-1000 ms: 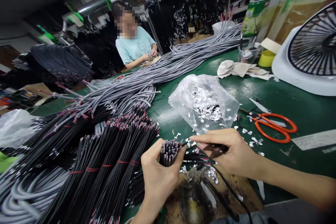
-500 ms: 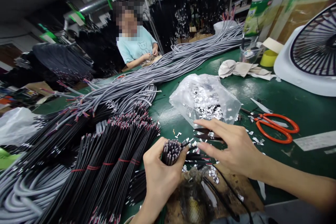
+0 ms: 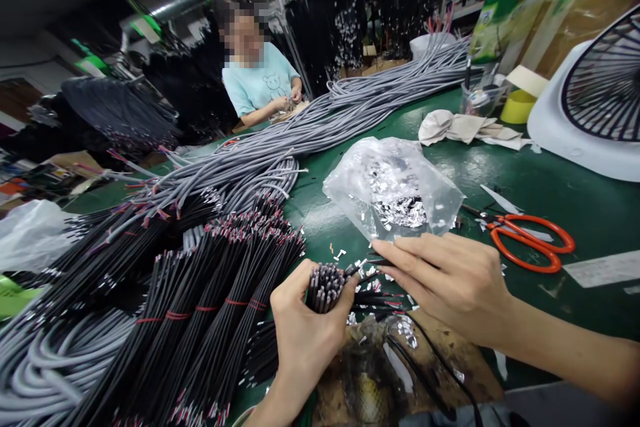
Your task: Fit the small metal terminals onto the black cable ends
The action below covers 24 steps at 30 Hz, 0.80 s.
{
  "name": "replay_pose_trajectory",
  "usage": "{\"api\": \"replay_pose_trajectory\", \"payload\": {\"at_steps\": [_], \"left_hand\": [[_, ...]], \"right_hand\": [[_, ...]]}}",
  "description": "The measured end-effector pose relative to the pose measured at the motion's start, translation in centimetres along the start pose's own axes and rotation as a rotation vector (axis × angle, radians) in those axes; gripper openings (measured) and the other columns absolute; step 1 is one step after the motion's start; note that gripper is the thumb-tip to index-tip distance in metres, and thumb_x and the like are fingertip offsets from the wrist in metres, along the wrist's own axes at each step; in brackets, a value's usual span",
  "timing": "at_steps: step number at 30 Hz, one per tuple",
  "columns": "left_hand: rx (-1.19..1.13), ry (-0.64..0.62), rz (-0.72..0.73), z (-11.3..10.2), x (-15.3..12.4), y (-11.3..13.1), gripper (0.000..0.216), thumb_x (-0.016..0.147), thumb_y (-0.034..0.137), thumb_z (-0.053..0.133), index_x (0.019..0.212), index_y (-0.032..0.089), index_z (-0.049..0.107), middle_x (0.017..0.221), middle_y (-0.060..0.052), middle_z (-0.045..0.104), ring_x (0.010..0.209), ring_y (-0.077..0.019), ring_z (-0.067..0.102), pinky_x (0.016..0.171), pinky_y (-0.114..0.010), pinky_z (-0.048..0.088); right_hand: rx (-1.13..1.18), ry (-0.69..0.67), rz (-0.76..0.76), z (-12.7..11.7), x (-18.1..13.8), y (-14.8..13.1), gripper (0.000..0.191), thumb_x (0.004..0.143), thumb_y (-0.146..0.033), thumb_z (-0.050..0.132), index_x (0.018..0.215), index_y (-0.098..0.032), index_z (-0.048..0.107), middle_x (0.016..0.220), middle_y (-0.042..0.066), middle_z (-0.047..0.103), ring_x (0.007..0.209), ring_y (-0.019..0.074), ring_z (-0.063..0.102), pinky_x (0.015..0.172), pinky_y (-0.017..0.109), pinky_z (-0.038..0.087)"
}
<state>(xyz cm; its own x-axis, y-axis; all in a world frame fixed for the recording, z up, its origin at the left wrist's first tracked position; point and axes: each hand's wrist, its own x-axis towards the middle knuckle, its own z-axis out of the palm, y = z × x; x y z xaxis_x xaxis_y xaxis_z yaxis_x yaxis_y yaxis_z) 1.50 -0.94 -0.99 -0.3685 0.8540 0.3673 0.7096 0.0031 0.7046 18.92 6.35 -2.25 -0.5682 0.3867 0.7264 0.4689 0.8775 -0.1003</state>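
Observation:
My left hand (image 3: 307, 327) is wrapped round a bundle of thin black wires (image 3: 325, 287), cut ends facing up. One wire (image 3: 351, 269) sticks out sideways from the bundle near the thumb. My right hand (image 3: 453, 277) pinches dark tweezers (image 3: 376, 260) between thumb and fingers, their tips by that wire's end; my fingers partly hide them. Behind the right hand lies a clear plastic bag (image 3: 350, 180) with many small silvery pieces (image 3: 403, 210). More silvery bits are scattered on the green table (image 3: 310, 213) between the hands and the bag.
Bundles of black wires (image 3: 200, 320) tied with red bands lie left, beside grey cables (image 3: 300, 127) stretching across the table. To the right are orange-handled scissors (image 3: 533, 240) and a fan (image 3: 565, 113). A brown board (image 3: 470, 360) is below my hands. A person (image 3: 263, 83) sits opposite.
The fingers of my right hand have closed together, and the spread tweezer prongs are now pressed together. My left hand keeps its hold on the wire bundle, almost unmoved.

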Motion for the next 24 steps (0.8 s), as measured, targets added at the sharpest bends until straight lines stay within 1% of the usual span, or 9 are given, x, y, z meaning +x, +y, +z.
{"api": "replay_pose_trajectory", "payload": {"at_steps": [3,6,9,16,24], "left_hand": [[0.005,0.002,-0.001,-0.01,-0.04,-0.11,0.015,0.068,0.028,0.07,0.064,0.015,0.062,0.059,-0.001,0.06,0.053,-0.0145,0.055,0.049,-0.026,0.043],[0.011,0.001,0.026,-0.03,-0.1,-0.26,0.014,0.068,0.027,0.07,0.064,0.015,0.062,0.059,0.0,0.06,0.052,-0.0139,0.055,0.048,-0.025,0.043],[0.01,0.006,0.049,-0.03,-0.11,-0.42,0.014,0.067,0.026,0.07,0.063,0.015,0.062,0.058,0.0,0.06,0.052,-0.0138,0.055,0.048,-0.025,0.043],[0.022,0.018,0.05,-0.09,-0.04,-0.44,0.013,0.067,0.025,0.07,0.065,0.015,0.062,0.059,0.0,0.061,0.052,-0.0136,0.056,0.048,-0.025,0.043],[0.025,-0.027,0.081,0.12,0.0,-0.41,0.013,0.069,0.025,0.069,0.063,0.015,0.062,0.058,0.0,0.058,0.052,-0.0129,0.053,0.048,-0.025,0.041]], "right_hand": [[-0.005,0.007,-0.012,-0.06,0.02,0.0,0.031,0.081,-0.018,0.061,0.111,-0.015,0.058,0.094,0.003,0.07,0.074,0.0145,0.061,0.06,0.029,0.041],[-0.021,0.029,-0.033,0.03,-0.01,0.08,0.031,0.08,-0.018,0.062,0.111,-0.015,0.059,0.094,0.003,0.07,0.075,0.0146,0.062,0.061,0.028,0.041],[-0.031,0.04,-0.046,0.14,-0.03,0.13,0.032,0.079,-0.018,0.063,0.11,-0.015,0.059,0.094,0.002,0.07,0.073,0.014,0.062,0.059,0.028,0.041],[-0.035,0.055,-0.051,0.08,0.19,0.01,0.031,0.078,-0.018,0.064,0.109,-0.014,0.06,0.092,0.002,0.07,0.07,0.0132,0.061,0.056,0.028,0.04],[-0.08,0.007,-0.076,0.26,0.02,0.17,0.034,0.078,-0.016,0.063,0.112,-0.014,0.059,0.096,0.001,0.07,0.069,0.0128,0.058,0.055,0.028,0.037]]}}
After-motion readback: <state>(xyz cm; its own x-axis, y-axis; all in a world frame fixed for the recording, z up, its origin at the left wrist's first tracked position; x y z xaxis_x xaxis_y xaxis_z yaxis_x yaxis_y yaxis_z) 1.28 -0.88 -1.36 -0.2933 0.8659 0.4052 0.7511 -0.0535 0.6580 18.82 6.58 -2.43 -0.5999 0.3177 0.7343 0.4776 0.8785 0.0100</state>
